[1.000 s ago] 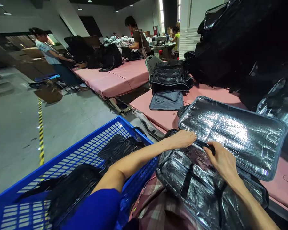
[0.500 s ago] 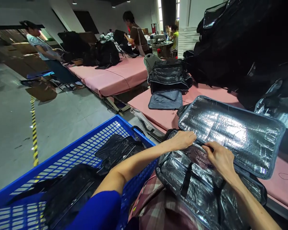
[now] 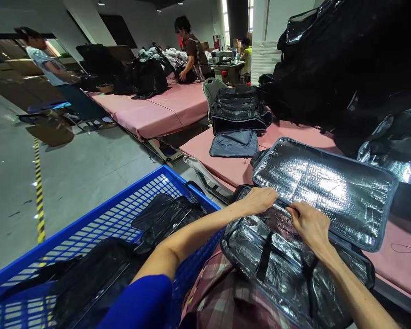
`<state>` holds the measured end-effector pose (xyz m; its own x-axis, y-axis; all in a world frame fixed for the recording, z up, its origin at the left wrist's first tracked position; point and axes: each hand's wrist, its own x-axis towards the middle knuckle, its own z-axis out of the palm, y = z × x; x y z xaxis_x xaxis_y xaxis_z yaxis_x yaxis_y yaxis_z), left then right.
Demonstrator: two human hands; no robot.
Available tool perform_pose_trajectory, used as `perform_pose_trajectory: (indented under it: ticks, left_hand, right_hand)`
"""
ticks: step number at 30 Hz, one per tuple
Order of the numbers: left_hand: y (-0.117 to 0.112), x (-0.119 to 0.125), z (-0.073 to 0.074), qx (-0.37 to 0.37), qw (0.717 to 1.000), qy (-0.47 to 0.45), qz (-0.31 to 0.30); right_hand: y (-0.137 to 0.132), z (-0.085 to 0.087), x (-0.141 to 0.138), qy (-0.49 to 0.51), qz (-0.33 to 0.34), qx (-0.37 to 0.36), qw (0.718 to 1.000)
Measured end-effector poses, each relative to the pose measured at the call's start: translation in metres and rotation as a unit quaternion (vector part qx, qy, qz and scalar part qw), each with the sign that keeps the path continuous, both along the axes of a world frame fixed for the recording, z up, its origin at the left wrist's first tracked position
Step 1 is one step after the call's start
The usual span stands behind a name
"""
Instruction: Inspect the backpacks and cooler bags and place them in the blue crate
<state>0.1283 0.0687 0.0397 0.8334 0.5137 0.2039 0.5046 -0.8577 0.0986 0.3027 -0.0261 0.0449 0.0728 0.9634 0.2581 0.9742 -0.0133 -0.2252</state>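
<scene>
Left grip [image 3: 258, 199] flat, right grip [image 3: 306, 224] pinching crinkled silver foil bag [image 3: 277, 265], quilted rectangular lid [image 3: 324, 189] open

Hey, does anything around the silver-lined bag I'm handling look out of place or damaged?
Nothing looks damaged. The silver-lined bag hangs partly off the pink table edge toward your lap, lid flipped open, with left hand and right hand at its hinge. Its foil lining is crinkled, not visibly torn.
</scene>
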Motion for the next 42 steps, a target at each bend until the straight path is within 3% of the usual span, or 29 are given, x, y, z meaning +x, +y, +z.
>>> perform_pose_trajectory:
  ticks: [2, 6, 8, 11, 15, 19, 23, 29, 33, 38, 42]
  left_hand:
    - [-0.002, -0.007, 0.009, -0.060, 0.997, -0.041, -0.010]
    - [-0.009, -0.016, 0.030, -0.236, 0.957, -0.107, -0.129]
    - [-0.012, -0.009, 0.028, -0.215, 0.964, -0.117, -0.103]
    - [-0.020, 0.010, 0.004, -0.062, 0.991, -0.104, -0.055]
    - [-0.031, 0.018, -0.043, 0.083, 0.988, -0.091, -0.090]
    - [-0.031, 0.007, -0.071, 0.130, 0.978, -0.115, -0.117]
    - [-0.029, 0.004, -0.078, 0.113, 0.981, -0.108, -0.111]
    - [-0.023, -0.001, -0.075, 0.097, 0.981, -0.099, -0.137]
    - [-0.021, -0.014, -0.060, 0.115, 0.977, -0.112, -0.138]
    - [-0.022, -0.014, -0.034, 0.061, 0.986, -0.141, -0.065]
    - [-0.015, 0.002, -0.020, 0.003, 0.979, -0.200, -0.023]
  right_hand:
    - [-0.003, -0.001, 0.010, 0.059, -0.017, 0.014, 0.998]
    - [-0.021, -0.003, 0.044, 0.162, -0.049, 0.064, 0.983]
    - [-0.036, -0.006, 0.056, 0.121, -0.030, 0.084, 0.989]
    - [-0.060, -0.017, 0.065, -0.034, 0.010, 0.082, 0.996]
    - [-0.091, -0.040, 0.075, -0.177, 0.035, 0.094, 0.979]
    - [-0.112, -0.058, 0.090, -0.179, 0.052, 0.120, 0.975]
    - [-0.116, -0.063, 0.096, -0.156, 0.039, 0.159, 0.974]
    - [-0.115, -0.067, 0.096, -0.142, 0.047, 0.178, 0.973]
    - [-0.115, -0.064, 0.099, -0.164, 0.068, 0.208, 0.962]
    - [-0.086, -0.032, 0.088, -0.080, 0.091, 0.178, 0.977]
    - [-0.039, -0.006, 0.058, -0.110, 0.078, 0.051, 0.990]
